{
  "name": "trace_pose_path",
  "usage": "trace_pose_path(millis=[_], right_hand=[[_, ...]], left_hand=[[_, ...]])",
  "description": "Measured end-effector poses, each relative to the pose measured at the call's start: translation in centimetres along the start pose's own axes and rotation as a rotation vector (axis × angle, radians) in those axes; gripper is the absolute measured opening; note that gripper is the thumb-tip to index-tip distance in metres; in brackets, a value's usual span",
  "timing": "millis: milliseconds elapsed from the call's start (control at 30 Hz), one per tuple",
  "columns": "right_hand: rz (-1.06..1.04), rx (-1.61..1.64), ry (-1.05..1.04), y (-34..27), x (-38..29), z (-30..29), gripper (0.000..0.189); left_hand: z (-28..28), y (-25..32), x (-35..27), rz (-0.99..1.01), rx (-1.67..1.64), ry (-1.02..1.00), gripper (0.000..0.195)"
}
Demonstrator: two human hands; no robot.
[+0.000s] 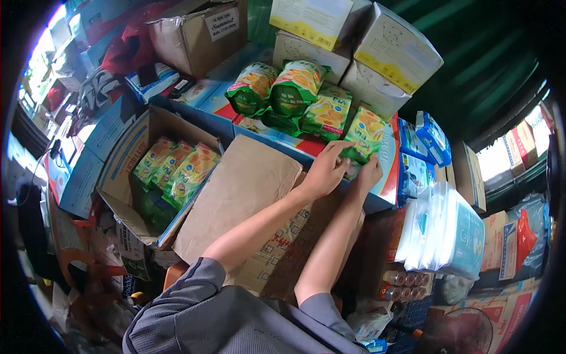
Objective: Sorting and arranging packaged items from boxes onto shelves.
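Note:
A green and yellow food packet (366, 129) lies on top of blue and red cartons, with the fingers of both hands at its near end. My left hand (328, 169) grips its left corner; my right hand (370, 171) pinches its right corner. Just left of it are another flat packet (328, 111) and two plump, upright-looking packages (293, 90) in the same colours. More such packets (190, 175) stand in an open cardboard box (128, 177) at the left. Before me lies the flap of a brown cardboard box (241, 186).
White and yellow cartons (391, 48) are stacked at the back. Blue plastic packs (413, 172) and clear-wrapped packs (442, 230) stand at the right, above several jars (404, 285). A brown carton (194, 44) sits at the back left. A fan (466, 329) is at the lower right.

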State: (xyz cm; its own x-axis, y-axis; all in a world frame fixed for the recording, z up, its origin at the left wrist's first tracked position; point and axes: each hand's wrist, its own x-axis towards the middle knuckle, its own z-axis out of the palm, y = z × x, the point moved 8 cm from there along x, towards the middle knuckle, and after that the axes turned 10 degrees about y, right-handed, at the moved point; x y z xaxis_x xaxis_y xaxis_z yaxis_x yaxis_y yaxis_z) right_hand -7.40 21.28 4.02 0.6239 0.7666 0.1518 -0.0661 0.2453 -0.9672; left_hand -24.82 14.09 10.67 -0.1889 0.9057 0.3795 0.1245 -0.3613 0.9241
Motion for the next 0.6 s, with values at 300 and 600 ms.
trace_pose_path(millis=[300,600], right_hand=[[-0.032,0.180,0.082,-3.6,-1.9,0.6,0.041],[-0.351,0.267,0.224,-11.5,-9.2,1.4,0.045]], left_hand=[[-1.4,2.3,-0.6,0.228,-0.004,0.115,0.045],[-5.0,6.0,1.3,0.014,-0.531,0.201,0.059]])
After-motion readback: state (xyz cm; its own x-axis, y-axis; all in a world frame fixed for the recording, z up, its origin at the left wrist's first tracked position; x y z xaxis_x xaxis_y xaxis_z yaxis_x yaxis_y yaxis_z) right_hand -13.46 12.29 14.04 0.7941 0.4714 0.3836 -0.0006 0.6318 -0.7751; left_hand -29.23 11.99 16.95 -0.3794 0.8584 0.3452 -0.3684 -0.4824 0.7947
